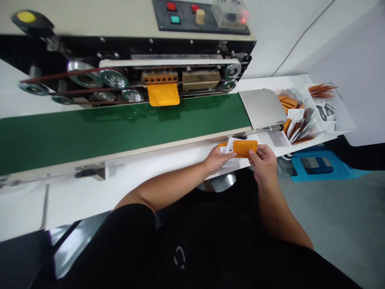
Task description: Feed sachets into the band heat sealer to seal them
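Note:
My left hand (217,159) and my right hand (263,160) together hold an orange pouch (245,147) with a white printed card (228,148) at its left end, just below the front edge of the white table. Both hands are closed in a pinch on it. A second orange pouch (163,94) rides on the green conveyor belt (90,128), its top edge caught in the band sealer's jaws (180,76).
The sealing machine's control panel (198,16) carries red and green buttons. A metal plate (261,106) ends the belt. White trays (300,116) at the right hold several orange pouches and cards. A blue stool (319,164) stands on the floor.

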A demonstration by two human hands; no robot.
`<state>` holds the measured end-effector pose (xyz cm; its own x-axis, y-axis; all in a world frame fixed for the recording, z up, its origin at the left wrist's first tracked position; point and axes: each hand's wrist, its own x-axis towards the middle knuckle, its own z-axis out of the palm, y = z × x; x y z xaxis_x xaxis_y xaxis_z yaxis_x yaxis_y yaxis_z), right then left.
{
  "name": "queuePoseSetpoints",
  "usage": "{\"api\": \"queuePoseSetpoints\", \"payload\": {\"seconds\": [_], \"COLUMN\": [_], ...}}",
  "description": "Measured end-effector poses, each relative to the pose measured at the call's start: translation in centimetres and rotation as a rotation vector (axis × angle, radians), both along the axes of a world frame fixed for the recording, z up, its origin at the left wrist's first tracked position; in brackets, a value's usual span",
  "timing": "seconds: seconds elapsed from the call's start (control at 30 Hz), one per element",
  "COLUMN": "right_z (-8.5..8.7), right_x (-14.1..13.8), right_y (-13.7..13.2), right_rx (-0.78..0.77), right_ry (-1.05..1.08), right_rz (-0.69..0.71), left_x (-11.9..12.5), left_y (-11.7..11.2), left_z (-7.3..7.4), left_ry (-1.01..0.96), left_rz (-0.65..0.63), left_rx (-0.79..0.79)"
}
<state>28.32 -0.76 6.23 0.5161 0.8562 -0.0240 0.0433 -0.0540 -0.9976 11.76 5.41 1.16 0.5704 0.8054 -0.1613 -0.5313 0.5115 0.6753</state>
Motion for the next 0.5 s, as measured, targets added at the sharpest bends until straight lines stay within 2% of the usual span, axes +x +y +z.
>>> {"api": "queuePoseSetpoints", "payload": {"seconds": [0.13,0.27,0.4,0.5], "right_z": [2.0,4.8,8.1,9.9], "right_x": [0.7,1.5,2.3,3.2], "right_y": [0.5,1.7,4.6,8.4], "right_rx": [0.064,0.287,0.546,0.567], "right_ry": [-0.026,-0.136,-0.474,-0.873], "right_rz": [-0.033,-0.165,-0.226,-0.114], "left_x": [0.1,0.3,0.4,0.3], "left_y": [-0.1,0.0,0.0,0.0], "left_z": [-0.4,-0.9,-1.1,-1.0], "left_ry": [0.010,0.028,0.019,0.023], "left_rz": [-0.016,-0.016,-0.015,-0.012], "left_rx": [-0.034,-0.070,-0.068,-0.063]}}
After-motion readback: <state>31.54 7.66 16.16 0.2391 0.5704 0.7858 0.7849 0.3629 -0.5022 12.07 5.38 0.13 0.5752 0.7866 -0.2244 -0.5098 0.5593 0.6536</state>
